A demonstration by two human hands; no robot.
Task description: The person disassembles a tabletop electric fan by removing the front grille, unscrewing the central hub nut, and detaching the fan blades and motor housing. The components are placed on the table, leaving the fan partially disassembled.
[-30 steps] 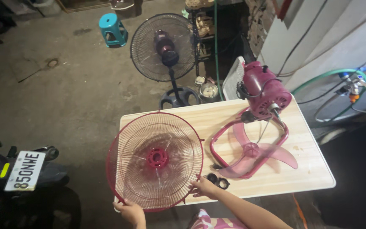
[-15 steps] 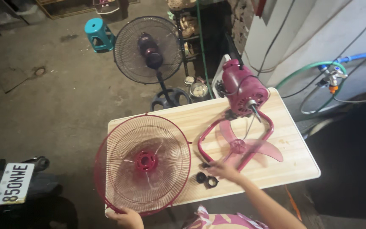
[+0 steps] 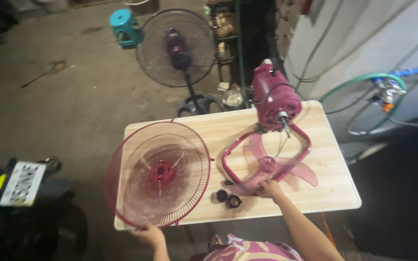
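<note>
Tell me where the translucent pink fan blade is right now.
In the head view the fan blade lies right of centre on the wooden table, within the red tube frame below the motor; the right hand touches its near edge.

Only a little of the person showed at the bottom edge of the head view. Both forearms were bare from the elbow down, with no sleeves, watch, bracelet or glove on them. The left hand [image 3: 147, 235] was small in the frame and partly cut off by the edge; the right hand [image 3: 269, 188] showed at the end of a long bare forearm, and no ring could be made out on either, the picture being soft with blur. Between the arms lay a patch of the garment [image 3: 250, 250], pink with pale, whitish curving shapes printed across it.
</note>
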